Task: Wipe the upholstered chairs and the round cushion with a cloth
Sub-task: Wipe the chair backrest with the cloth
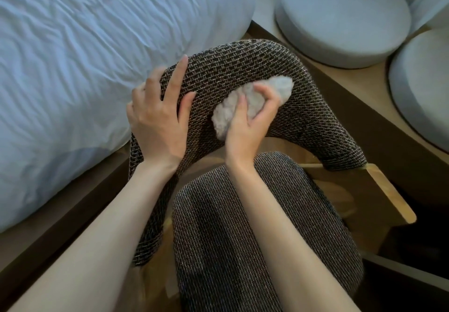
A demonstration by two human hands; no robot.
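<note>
Counting first: one upholstered chair (243, 68) in dark woven fabric, one cloth (283, 88), two hands, two forearms. Grey round cushions: two clear, the nearer (340, 20) at upper right, the second (420, 93) cut off by the right edge; a third pale rounded shape in the top right corner cannot be identified. One bed (85, 56) with a creased white sheet on the left, close beside the chair.

Chair: curved backrest toward the top of view, seat pad (243, 226) below it, pale wooden frame (388, 195) showing at right.

Left hand (158, 119): laid over the left end of the backrest, fingers (178, 73) straight and spread, released, holding nothing; the outer fingers go over the far edge and are hidden.

Right hand (245, 129): fingers (266, 107) curled and grasping the cloth, thumb on its near side.

Cloth: white, fluffy, bunched into a long wad, pressed against the inner face of the backrest near its middle. One end sticks out past the fingertips toward upper right; the other bulges out on the thumb's side at lower left. Cloth and left hand apart, with bare fabric between.

Cushions sit on a wooden ledge (359, 80) beyond the chair.
</note>
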